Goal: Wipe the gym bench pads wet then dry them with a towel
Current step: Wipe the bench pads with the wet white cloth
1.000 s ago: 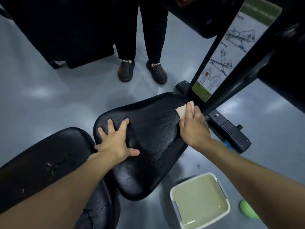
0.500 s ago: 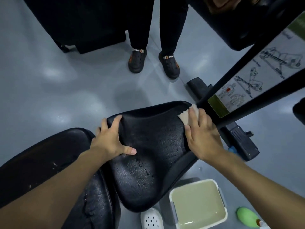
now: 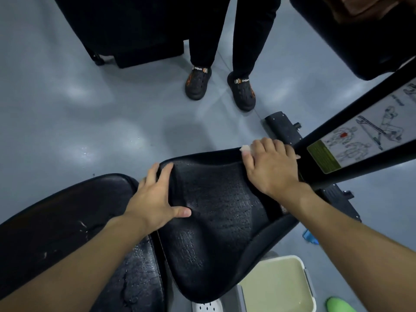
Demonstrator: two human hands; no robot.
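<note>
Two hands are on the black seat pad point(image 3: 216, 221). The right hand point(image 3: 272, 167) is at the far right corner, close to the black frame bar point(image 3: 351, 140). Its fingers point(image 3: 264, 146) lie nearly flat and bend a little over the far edge. They press a small pale cloth point(image 3: 245, 149) onto the pad. Most of the cloth is hidden under the hand. The left hand point(image 3: 155, 199) holds the left edge, with its fingers point(image 3: 165, 173) hooked over the rim and the thumb on top.

From the cloth, almost all of the pad lies back toward the person. The pad is long that way too, from the far edge to the near one. So the next wipe should likely pull toward the body, and the right hand is the one to do it.

The pad looks bumpy and shiny, with water drops all over it. It seems wet and not dried yet. A tub point(image 3: 276, 287) of cloudy water sits on the floor near it.
</note>
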